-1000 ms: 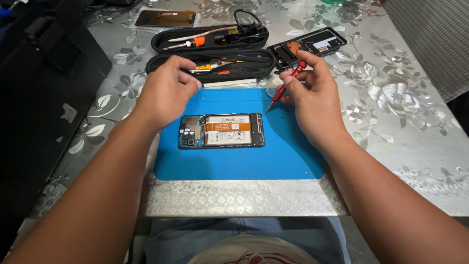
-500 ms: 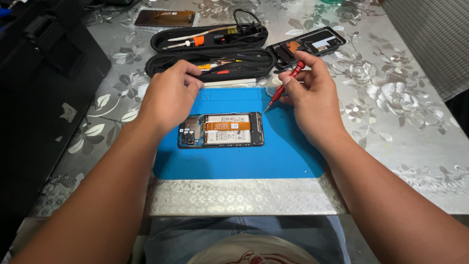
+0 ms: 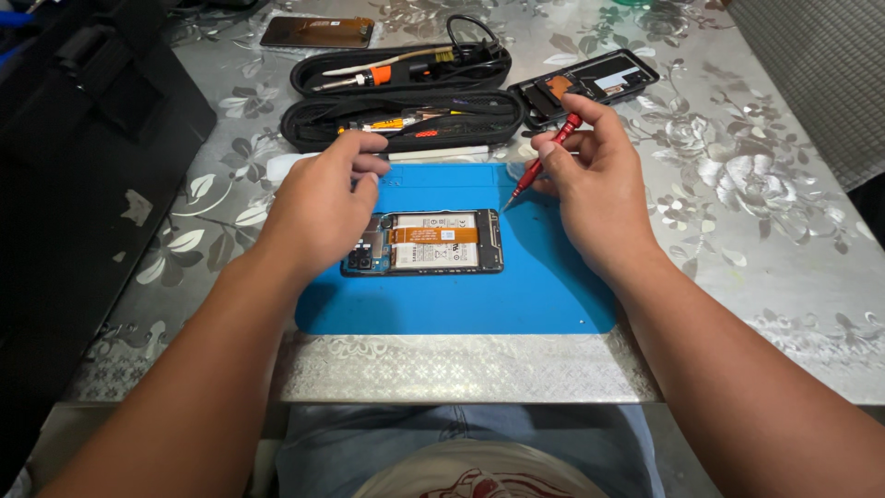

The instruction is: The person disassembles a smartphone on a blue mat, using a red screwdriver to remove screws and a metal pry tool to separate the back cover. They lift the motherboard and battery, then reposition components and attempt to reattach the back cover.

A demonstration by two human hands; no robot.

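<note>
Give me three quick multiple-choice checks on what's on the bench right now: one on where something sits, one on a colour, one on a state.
1. Where does the opened phone lie?
A. on the blue mat
B. inside a tool case
C. on the person's lap

2. What colour is the screwdriver handle?
A. green
B. red
C. white

3. How is the right hand occupied?
A. empty and flat on the table
B. pressing down on the phone
C. holding the screwdriver, tip down toward the mat

Answers: 1 A, the phone rests in the middle of the mat. 2 B, the shaft between the fingers is red. 3 C, the fingers pinch the screwdriver beside the phone's right end.
</note>
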